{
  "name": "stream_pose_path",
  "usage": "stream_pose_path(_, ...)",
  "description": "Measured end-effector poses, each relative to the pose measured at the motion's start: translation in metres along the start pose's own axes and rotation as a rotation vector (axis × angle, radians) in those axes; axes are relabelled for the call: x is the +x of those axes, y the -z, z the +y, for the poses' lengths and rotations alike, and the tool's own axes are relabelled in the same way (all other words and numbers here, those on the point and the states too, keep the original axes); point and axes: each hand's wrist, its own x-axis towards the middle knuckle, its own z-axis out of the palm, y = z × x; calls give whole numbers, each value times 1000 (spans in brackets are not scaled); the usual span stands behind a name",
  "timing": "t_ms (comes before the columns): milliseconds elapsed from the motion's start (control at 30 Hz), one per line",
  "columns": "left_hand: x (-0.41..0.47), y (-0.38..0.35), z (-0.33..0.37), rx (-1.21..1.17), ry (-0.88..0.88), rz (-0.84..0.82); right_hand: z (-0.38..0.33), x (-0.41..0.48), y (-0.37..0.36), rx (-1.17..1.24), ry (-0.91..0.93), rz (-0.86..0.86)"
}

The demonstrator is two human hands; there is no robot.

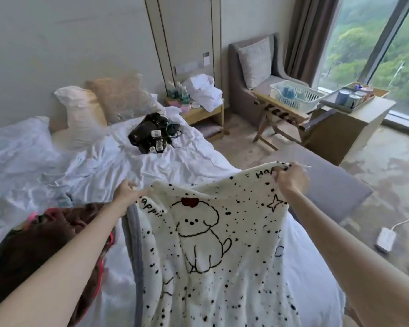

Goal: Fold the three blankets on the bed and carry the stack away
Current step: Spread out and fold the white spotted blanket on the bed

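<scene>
two hands hold white puppy blanket (213, 244) by top edge: left hand (125, 192) pinches corner at 9 o'clock, right hand (291, 179) grips corner at 3 (slightly higher). long axis hangs toward 6, over bed (104, 161). dark blanket (33, 251) lies unfolded at 8.

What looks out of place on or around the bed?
A black tangle of devices and cables lies on the rumpled white sheet near the pillows, odd on a bed. A white power adapter sits on the floor to the right, its cord trailing. Nothing looks spilled or damaged.
</scene>
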Motion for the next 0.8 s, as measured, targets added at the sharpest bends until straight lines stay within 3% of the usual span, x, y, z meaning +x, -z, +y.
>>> stream_pose_path(133, 29, -20, -31, -12, 147, -180, 25, 6, -46, -171, -24, -71)
stream_pose_path(267, 28, -42, -55, -4, 237, -303, 42, 3, -64, -317, 121, -104)
stream_pose_path(400, 6, -64, -62, 283, 215, -162, 42, 1, -60, -297, 213, -261)
stream_pose_path(533, -27, -80, -48, 364, 213, -82, 43, -6, -49, -308, 240, -392)
stream_pose_path(667, -57, -93, -8, 276, 153, -107, 42, -10, -38, -145, 270, -551)
stream_pose_path(800, -93, -113, 32, -56, 126, -264, 31, -18, -26, 153, 247, -780)
